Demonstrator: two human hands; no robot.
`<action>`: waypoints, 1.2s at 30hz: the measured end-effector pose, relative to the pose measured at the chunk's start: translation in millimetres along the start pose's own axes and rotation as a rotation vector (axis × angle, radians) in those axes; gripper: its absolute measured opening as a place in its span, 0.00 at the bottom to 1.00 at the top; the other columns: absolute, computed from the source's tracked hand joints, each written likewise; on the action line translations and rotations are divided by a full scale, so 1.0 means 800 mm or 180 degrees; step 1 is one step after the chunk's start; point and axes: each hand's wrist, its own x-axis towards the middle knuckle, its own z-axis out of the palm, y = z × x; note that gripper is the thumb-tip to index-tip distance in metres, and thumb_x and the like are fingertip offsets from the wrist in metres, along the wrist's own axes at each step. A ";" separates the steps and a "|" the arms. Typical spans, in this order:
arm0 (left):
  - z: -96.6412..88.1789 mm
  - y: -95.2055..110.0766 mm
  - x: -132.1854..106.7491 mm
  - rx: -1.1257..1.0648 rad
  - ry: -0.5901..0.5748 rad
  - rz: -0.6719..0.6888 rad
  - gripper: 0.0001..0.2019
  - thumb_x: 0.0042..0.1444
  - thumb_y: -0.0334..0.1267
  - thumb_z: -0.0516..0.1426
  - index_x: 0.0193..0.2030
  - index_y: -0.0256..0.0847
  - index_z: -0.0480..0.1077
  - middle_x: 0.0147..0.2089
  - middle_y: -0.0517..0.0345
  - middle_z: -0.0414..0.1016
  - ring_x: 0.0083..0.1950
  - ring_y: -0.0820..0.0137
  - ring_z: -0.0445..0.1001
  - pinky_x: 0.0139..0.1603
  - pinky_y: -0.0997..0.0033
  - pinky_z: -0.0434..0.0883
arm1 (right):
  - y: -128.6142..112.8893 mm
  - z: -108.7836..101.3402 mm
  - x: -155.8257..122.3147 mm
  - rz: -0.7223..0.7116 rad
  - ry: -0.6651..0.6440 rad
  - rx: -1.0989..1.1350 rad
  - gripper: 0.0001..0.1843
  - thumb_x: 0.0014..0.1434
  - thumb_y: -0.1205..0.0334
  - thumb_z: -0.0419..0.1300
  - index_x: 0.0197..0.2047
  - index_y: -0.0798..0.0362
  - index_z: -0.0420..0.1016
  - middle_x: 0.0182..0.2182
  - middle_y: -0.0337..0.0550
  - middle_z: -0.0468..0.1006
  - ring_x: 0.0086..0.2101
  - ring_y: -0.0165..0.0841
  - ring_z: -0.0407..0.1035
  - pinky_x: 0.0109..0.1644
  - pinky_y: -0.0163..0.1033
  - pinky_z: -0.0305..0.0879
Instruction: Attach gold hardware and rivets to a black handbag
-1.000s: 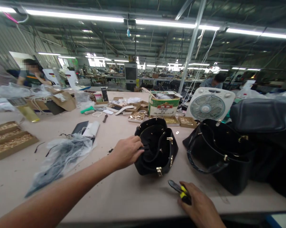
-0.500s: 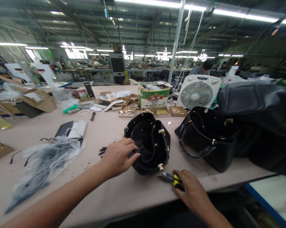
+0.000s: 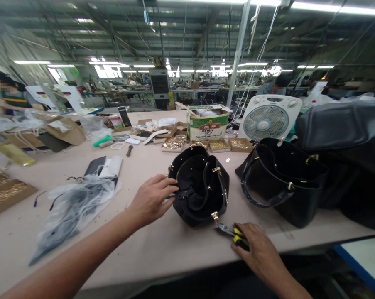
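Observation:
A black handbag (image 3: 202,207) stands upright on the table with its mouth open and gold-coloured metal fittings round the rim. My left hand (image 3: 153,197) is at its left rim, fingers and thumb closed on the black edge. Just inside, close to those fingertips, lies a short black strap (image 3: 185,194). My right hand (image 3: 258,245) rests on the table at the front right of the bag. It is wrapped round cutting pliers (image 3: 239,238) with yellow and black handles, whose jaws point towards the gold fitting on the near rim.
A second black handbag (image 3: 287,203) stands to the right, by a black bulky bag (image 3: 343,124). Behind are a fan (image 3: 263,118), a green carton (image 3: 207,124) and boxes of gold fittings (image 3: 218,145). A plastic-wrapped bundle (image 3: 75,211) lies left. A co-worker (image 3: 13,93) is at far left.
The whole view has shifted, with things appearing further right. My left hand has drawn back leftwards from the bag's inside to its rim. My right hand keeps the pliers in the same place.

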 end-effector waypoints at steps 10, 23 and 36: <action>-0.007 0.009 0.033 -0.0093 0.0119 0.0683 0.08 0.66 0.33 0.57 0.45 0.43 0.79 0.47 0.55 0.84 0.50 0.62 0.78 0.60 0.52 0.71 | -0.001 -0.004 0.000 0.0052 -0.0030 0.0111 0.27 0.60 0.58 0.65 0.62 0.55 0.74 0.50 0.53 0.78 0.52 0.47 0.71 0.61 0.53 0.67; 0.004 0.087 0.047 -0.0501 0.0456 0.0740 0.05 0.64 0.32 0.60 0.35 0.41 0.75 0.35 0.57 0.79 0.35 0.68 0.74 0.34 0.65 0.68 | -0.006 -0.033 0.007 0.0332 -0.0184 -0.0002 0.27 0.56 0.57 0.67 0.59 0.53 0.76 0.48 0.50 0.77 0.51 0.47 0.70 0.58 0.52 0.65; 0.039 0.162 0.055 -0.0791 0.0313 0.0406 0.07 0.66 0.35 0.59 0.35 0.42 0.72 0.35 0.56 0.77 0.34 0.67 0.74 0.33 0.63 0.68 | 0.047 -0.066 -0.005 0.0780 0.0198 -0.0713 0.26 0.61 0.46 0.65 0.58 0.50 0.77 0.47 0.49 0.79 0.51 0.49 0.72 0.56 0.52 0.66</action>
